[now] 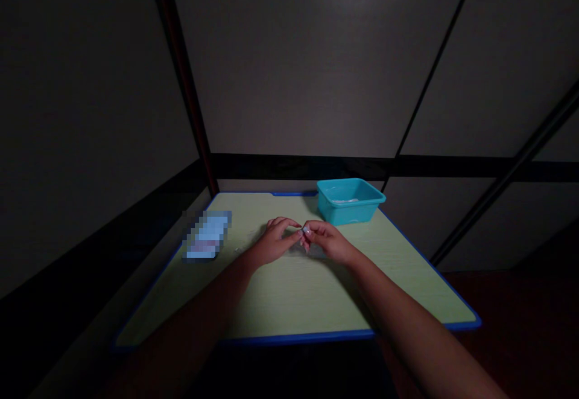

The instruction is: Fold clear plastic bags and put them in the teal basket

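My left hand (275, 242) and my right hand (329, 241) meet above the middle of the table. Between their fingertips is a small, shiny, pale item (306, 230), too small to name. The fingers of my right hand are pinched on it. My left thumb and forefinger reach to its left side, with the other left fingers curved above. Something thin and clear seems to lie on the table beneath my hands, but its outline is faint.
The pale table (289, 308) has a blue edge. A turquoise basket (351, 212) with something whitish inside stands at its back right. At the left lies a blurred phone-like object (208, 236). Panelled walls rise behind and to the left.
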Motion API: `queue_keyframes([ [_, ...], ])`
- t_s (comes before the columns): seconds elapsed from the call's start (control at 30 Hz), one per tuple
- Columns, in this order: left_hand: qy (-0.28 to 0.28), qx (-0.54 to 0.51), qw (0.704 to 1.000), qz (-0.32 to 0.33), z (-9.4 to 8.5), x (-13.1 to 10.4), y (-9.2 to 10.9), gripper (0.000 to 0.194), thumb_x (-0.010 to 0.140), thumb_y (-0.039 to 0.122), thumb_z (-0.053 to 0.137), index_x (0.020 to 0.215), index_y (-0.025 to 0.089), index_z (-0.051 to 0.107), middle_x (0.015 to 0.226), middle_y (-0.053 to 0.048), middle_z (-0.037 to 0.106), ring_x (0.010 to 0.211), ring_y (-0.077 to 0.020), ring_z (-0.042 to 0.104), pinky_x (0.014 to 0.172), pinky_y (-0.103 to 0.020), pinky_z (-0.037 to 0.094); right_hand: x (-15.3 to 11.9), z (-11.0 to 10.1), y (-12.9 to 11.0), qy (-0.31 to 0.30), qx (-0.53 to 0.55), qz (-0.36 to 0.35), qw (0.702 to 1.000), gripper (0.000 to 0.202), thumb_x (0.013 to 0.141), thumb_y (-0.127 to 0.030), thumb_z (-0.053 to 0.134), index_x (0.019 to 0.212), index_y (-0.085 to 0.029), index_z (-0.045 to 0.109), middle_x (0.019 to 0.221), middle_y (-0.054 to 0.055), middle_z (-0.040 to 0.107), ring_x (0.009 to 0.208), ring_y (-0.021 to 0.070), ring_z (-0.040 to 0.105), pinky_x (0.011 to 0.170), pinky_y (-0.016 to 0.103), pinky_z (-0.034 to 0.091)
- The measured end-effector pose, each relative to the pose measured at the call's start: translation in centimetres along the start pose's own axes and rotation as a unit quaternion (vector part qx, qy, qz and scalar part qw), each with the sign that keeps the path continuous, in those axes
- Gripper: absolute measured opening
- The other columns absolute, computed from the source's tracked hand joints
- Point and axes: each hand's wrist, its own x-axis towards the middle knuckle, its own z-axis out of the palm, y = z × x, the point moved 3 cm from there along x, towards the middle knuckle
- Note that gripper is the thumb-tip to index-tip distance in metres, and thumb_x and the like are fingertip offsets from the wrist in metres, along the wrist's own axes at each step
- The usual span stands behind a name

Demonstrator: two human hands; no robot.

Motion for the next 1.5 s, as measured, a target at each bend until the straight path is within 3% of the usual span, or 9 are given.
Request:
queue_keyframes([
  [0.17, -0.025, 0.007, 1.000, -0.014, -0.10, 0.00, 0.11, 0.021, 0.081, 0.033, 0.056, 0.099, 0.023, 0.060, 0.106, -0.002, 0.059, 0.108, -0.0200, 0.047, 0.095, -0.033, 0.035, -0.10, 0.23, 0.37, 0.008, -0.013, 0.015, 1.000, 0.041, 0.072, -0.053, 0.064, 0.065, -0.017, 0.047, 0.056, -0.004, 0.049, 0.052, 0.0084, 0.041, 0.051, 0.022, 0.032],
  [0.37, -0.055, 0.024, 0.998, 0.001, -0.02, -0.18, 0.50, 0.026, 0.074, 0.031, 0.063, 0.098, 0.022, 0.060, 0.107, -0.003, 0.057, 0.108, -0.0217, 0.045, 0.096, -0.034, 0.034, -0.16, 0.23, 0.99, 0.004, -0.095, 0.037, 0.995, 0.046, 0.074, -0.054, 0.060, 0.055, -0.018, 0.038, 0.046, -0.008, 0.037, 0.044, 0.0055, 0.029, 0.043, 0.020, 0.021],
  [0.67, -0.048, 0.021, 0.999, 0.015, 0.16, -0.31, 0.40, 0.024, 0.078, 0.034, 0.060, 0.098, 0.021, 0.059, 0.105, -0.004, 0.058, 0.106, -0.0213, 0.045, 0.096, -0.034, 0.034, -0.22, 0.22, 0.60, -0.006, -0.142, 0.036, 0.989, 0.051, 0.081, -0.061, 0.045, 0.055, -0.018, 0.041, 0.046, -0.006, 0.036, 0.044, 0.0064, 0.029, 0.043, 0.021, 0.023],
  [1.0, -0.041, -0.012, 0.999, 0.007, -0.14, -0.20, 0.82, 0.020, 0.081, 0.034, 0.054, 0.096, 0.022, 0.059, 0.105, -0.003, 0.058, 0.108, -0.0203, 0.047, 0.096, -0.034, 0.034, -0.14, 0.04, 0.80, -0.015, -0.042, 0.038, 0.998, 0.051, 0.080, -0.064, 0.046, 0.062, -0.016, 0.051, 0.054, -0.002, 0.048, 0.048, 0.0092, 0.043, 0.050, 0.023, 0.034],
  [1.27, -0.022, -0.031, 0.999, 0.016, -0.20, -0.06, 0.70, 0.023, 0.085, 0.037, 0.047, 0.096, 0.022, 0.061, 0.103, -0.004, 0.060, 0.106, -0.0199, 0.049, 0.097, -0.034, 0.034, -0.12, 0.07, 0.42, -0.033, 0.083, 0.011, 0.996, 0.043, 0.083, -0.055, 0.050, 0.068, -0.016, 0.053, 0.054, -0.004, 0.044, 0.050, 0.0100, 0.045, 0.054, 0.025, 0.038],
  [1.5, -0.038, -0.006, 0.999, 0.017, -0.07, -0.12, 0.51, 0.022, 0.081, 0.034, 0.054, 0.098, 0.022, 0.059, 0.107, -0.004, 0.058, 0.108, -0.0206, 0.047, 0.097, -0.034, 0.034, -0.21, -0.12, 0.33, -0.030, -0.001, 0.023, 0.999, 0.044, 0.079, -0.057, 0.054, 0.064, -0.016, 0.050, 0.053, -0.004, 0.047, 0.045, 0.0076, 0.039, 0.045, 0.021, 0.030],
])
